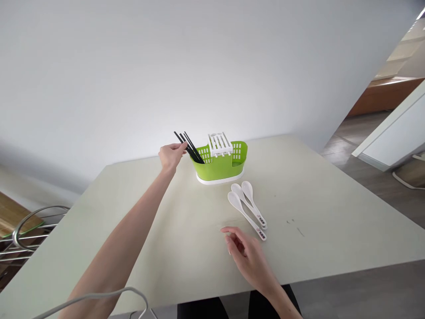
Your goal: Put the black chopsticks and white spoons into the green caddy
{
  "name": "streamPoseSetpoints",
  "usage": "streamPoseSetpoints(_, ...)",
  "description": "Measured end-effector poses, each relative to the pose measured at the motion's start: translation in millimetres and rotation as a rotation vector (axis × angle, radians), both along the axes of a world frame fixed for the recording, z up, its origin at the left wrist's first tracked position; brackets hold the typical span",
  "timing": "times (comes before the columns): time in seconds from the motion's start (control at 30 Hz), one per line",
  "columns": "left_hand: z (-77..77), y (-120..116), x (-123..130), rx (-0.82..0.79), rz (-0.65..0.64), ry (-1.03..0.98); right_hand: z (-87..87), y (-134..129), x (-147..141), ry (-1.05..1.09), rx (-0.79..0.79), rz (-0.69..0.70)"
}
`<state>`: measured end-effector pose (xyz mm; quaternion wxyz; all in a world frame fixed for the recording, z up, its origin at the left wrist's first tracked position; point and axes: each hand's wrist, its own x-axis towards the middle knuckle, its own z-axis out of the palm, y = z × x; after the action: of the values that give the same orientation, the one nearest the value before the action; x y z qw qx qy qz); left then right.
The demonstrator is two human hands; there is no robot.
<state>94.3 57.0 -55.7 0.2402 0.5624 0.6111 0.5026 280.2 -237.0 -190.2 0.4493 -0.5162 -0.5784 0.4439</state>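
My left hand (171, 154) reaches to the left end of a green cutlery basket (215, 170), its fingers closed in a pinch on black chopsticks (192, 150). Several chopsticks lean to the left out of that compartment, their lower ends inside it. A white slotted rack (220, 144) spans the basket's middle, and a white base runs under it. In front of the basket lie three white spoons (247, 208), bowls toward the basket, handles toward me. Just left of the handle ends, my right hand (245, 254) hovers low over the table, loosely curled, thumb and forefinger apart, holding nothing.
The pale table (315, 199) stands against a white wall (199, 66). A metal wire rack (29, 235) with a wooden board is beyond the left edge. A grey cable (99, 296) crosses in front of my left forearm. Floor and a white panel (395, 133) show at right.
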Motion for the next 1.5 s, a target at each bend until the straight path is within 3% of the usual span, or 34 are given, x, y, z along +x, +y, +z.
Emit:
streamPoseSetpoints(0.4, -9.2, 10, 0, -0.046, -0.006, 0.02, 4.7, -1, 0, -0.019, 0.001, 0.002)
streamPoseSetpoints(0.9, -21.0, 5, 0, -0.08, -0.065, 0.012, 5.8, -1, 1, -0.026, -0.002, 0.003)
streamPoseSetpoints(1.03, -38.6, -6, -6, -0.052, -0.044, -0.075, 5.5, -1, 0, -0.023, -0.028, -0.002)
streamPoseSetpoints(1.23, -88.4, -25, -36, -0.113, -0.086, -0.163, 4.7, 1, 1, -0.062, -0.054, 0.028)
streamPoseSetpoints(1.37, -109.9, -42, -64, -0.147, -0.204, -0.165, 22.7, 7, 17, -0.166, -0.006, 0.055)
streamPoseSetpoints(1.5, -115.6, -60, -82, -0.129, -0.286, -0.146, 46.3, 28, 49, -0.324, 0.073, -0.032)
